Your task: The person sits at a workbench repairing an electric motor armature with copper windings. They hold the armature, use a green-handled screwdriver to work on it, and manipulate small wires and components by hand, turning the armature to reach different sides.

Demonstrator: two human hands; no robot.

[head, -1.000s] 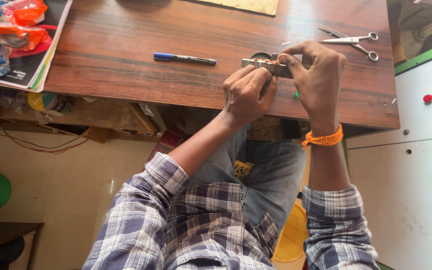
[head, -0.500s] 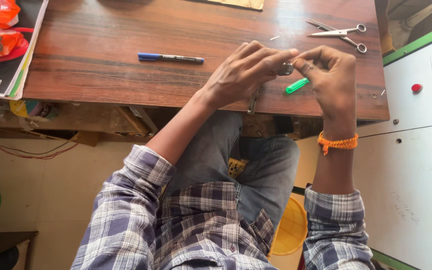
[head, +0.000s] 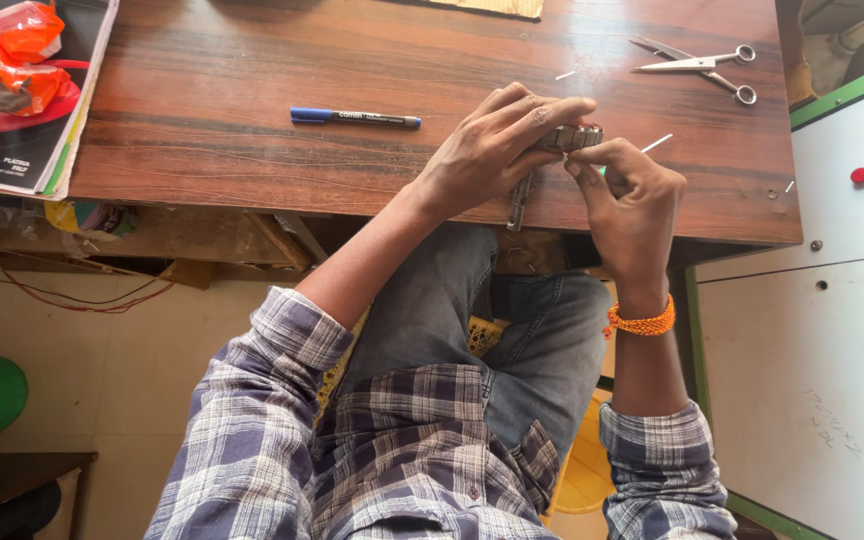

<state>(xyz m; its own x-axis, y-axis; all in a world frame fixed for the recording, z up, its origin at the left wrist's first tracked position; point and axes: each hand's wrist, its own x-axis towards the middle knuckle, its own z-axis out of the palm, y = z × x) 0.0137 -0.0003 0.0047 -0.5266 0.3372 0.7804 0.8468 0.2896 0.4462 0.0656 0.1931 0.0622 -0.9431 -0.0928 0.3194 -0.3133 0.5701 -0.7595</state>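
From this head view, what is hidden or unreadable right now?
- Metal tool: its head is covered by the left hand and right hand; kind unclear.
- Green piece behind the right hand: almost wholly hidden.
- Packets: cut by the left edge.
- Bits on the table: too small to identify.

Both hands (head: 562,165) drawn closer over the small metal tool (head: 552,160), green piece now nearly hidden behind the right fingers (head: 592,160)
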